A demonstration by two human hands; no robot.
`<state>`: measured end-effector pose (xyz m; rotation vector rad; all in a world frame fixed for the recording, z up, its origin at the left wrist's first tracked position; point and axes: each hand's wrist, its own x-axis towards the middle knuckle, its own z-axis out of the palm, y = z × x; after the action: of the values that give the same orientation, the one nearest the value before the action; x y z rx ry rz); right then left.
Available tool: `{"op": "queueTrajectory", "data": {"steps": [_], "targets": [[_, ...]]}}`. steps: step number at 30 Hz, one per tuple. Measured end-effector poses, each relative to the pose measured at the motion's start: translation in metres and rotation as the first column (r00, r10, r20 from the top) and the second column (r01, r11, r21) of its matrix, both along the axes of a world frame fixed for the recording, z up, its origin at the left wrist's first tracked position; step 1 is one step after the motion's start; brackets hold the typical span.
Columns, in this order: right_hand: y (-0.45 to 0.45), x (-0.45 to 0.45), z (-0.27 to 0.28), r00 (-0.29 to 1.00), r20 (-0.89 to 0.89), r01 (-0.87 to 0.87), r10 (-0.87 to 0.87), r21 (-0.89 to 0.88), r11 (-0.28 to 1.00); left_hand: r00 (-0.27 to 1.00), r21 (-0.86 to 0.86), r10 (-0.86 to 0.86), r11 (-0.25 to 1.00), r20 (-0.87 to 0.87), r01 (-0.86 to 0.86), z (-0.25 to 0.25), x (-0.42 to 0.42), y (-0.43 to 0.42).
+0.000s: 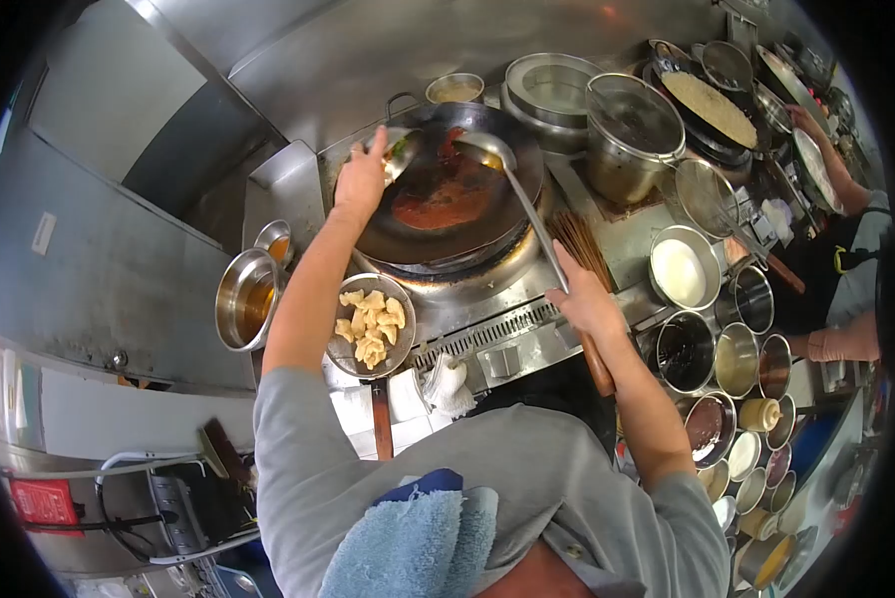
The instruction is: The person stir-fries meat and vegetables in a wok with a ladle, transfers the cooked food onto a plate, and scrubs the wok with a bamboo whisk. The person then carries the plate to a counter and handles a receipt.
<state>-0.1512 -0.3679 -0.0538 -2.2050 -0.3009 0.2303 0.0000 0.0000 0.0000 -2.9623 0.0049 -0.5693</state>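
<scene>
My left hand (361,181) grips a small metal bowl (398,167) with green bits inside, tilted over the left side of the wok (380,231). Red sauce (446,204) spreads across the wok's bottom. My right hand (589,296) is closed around the long handle of a ladle (533,211). The ladle's cup is inside the wok near the far rim, with some yellowish liquid showing in it. Below my left forearm, a wood-handled strainer (340,351) bears pale golden fried pieces (371,324). A bamboo wok brush (582,247) lies beside my right hand.
Metal bowls (230,317) of amber liquid stand at the left. A large pot (617,171) sits right of the wok. A pot of white liquid (712,269) and several sauce containers (687,351) crowd the right. Another person's arm (836,164) reaches in at far right.
</scene>
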Motion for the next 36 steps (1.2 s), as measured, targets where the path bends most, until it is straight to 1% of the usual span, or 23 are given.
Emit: {"op": "queueTrajectory", "data": {"steps": [2, 5, 10, 13, 14, 15, 16, 17, 18, 19, 20, 21, 22, 25, 28, 29, 30, 31, 32, 33, 34, 35, 36], "targets": [[0.006, -0.009, -0.009, 0.993, 0.109, -0.032, 0.036, -0.037, 0.999, 0.998, 0.066, -0.051, 0.996, -0.046, 0.054, -0.005, -0.002, -0.011], [0.003, -0.002, -0.006, 0.997, 0.068, -0.027, 0.034, -0.105, 0.994, 0.992, 0.207, -0.117, 0.973, 0.048, 0.105, -0.007, 0.022, -0.018], [-0.003, 0.004, -0.008, 0.993, 0.103, -0.039, 0.058, -0.17, 0.985, 0.958, 0.137, -0.088, 0.989, 0.271, 0.052, 0.041, 0.001, -0.042], [-0.002, 0.008, -0.007, 0.996, 0.054, -0.06, 0.072, -0.198, 0.978, 0.966, 0.344, -0.258, 0.906, -0.01, 0.245, -0.006, -0.004, -0.052], [-0.002, 0.006, -0.002, 0.984, 0.118, -0.103, 0.132, -0.222, 0.97, 0.984, 0.289, -0.155, 0.941, -0.091, 0.175, -0.013, -0.004, -0.055], [0.002, 0.009, 0.006, 0.98, 0.087, -0.144, 0.18, -0.317, 0.937, 0.988, 0.263, -0.123, 0.954, -0.091, 0.143, -0.004, -0.008, -0.058], [-0.001, 0.012, 0.008, 0.945, 0.167, -0.224, 0.282, -0.297, 0.928, 0.985, 0.201, -0.156, 0.965, -0.076, 0.168, -0.001, -0.009, -0.056], [0.011, 0.022, -0.014, 0.977, 0.178, -0.086, 0.113, -0.155, 0.984, 0.92, 0.42, -0.363, 0.866, 0.151, 0.272, -0.014, 0.009, -0.036], [0.009, 0.019, -0.001, 0.982, 0.163, -0.081, 0.099, -0.115, 0.99, 0.965, 0.236, -0.242, 0.948, 0.102, 0.213, -0.011, -0.012, -0.062], [0.011, 0.022, 0.004, 0.992, 0.095, -0.075, 0.081, -0.067, 0.995, 0.923, 0.243, -0.376, 0.89, -0.088, 0.386, -0.018, -0.014, -0.056], [0.045, 0.07, -0.058, 0.885, 0.326, -0.281, 0.332, -0.194, 0.94, 0.835, 0.301, -0.55, 0.793, -0.019, 0.529, -0.05, 0.022, -0.001], [0.039, 0.051, -0.028, 0.939, 0.26, -0.15, 0.223, -0.273, 0.95, 0.756, 0.496, -0.649, 0.687, 0.09, 0.531, -0.019, 0.006, -0.025], [0.024, 0.034, -0.01, 0.939, 0.294, -0.124, 0.177, -0.188, 0.974, 0.718, 0.498, -0.665, 0.703, 0.205, 0.509, -0.002, -0.005, -0.034], [-0.001, -0.012, 0.025, 0.965, 0.26, -0.002, 0.034, -0.12, 0.993, 0.72, 0.262, -0.603, 0.798, 0.344, 0.543, 0.015, -0.046, -0.077], [-0.092, -0.138, 0.07, 0.952, 0.289, 0.06, -0.097, 0.135, 0.989, 0.777, -0.066, -0.567, 0.794, 0.273, 0.604, 0.006, -0.1, -0.136], [-0.107, -0.156, 0.028, 0.825, 0.504, 0.159, -0.254, 0.224, 0.962, 0.792, -0.194, -0.574, 0.77, 0.206, 0.608, 0.0, -0.118, -0.154], [-0.136, -0.202, 0.008, 0.777, 0.525, 0.19, -0.347, 0.33, 0.925, 0.786, -0.333, -0.604, 0.72, 0.13, 0.609, -0.007, -0.135, -0.176], [-0.164, -0.263, -0.001, 0.826, 0.328, 0.331, -0.458, 0.375, 0.866, 0.773, -0.479, -0.632, 0.66, 0.063, 0.578, -0.012, -0.157, -0.197], [-0.187, -0.334, -0.005, 0.789, 0.183, 0.517, -0.587, 0.318, 0.795, 0.734, -0.627, -0.678, 0.582, -0.024, 0.517, -0.017, -0.178, -0.222], [-0.198, -0.404, -0.024, 0.63, 0.138, 0.712, -0.764, 0.291, 0.639, 0.67, -0.756, -0.734, 0.5, -0.111, 0.423, -0.019, -0.201, -0.248], [-0.207, -0.476, -0.038, 0.481, 0.082, 0.842, -0.873, 0.233, 0.486, 0.567, -0.854, -0.8, 0.423, -0.195, 0.303, -0.021, -0.223, -0.276], [-0.209, -0.544, -0.065, 0.245, 0.18, 0.957, -0.953, 0.114, 0.267, 0.42, -0.92, -0.867, 0.36, -0.268, 0.157, -0.023, -0.247, -0.308], [-0.201, -0.613, -0.063, 0.057, 0.268, 0.998, -0.962, -0.047, 0.046, 0.221, -0.943, -0.92, 0.334, -0.324, 0.005, -0.028, -0.277, -0.348]]}}
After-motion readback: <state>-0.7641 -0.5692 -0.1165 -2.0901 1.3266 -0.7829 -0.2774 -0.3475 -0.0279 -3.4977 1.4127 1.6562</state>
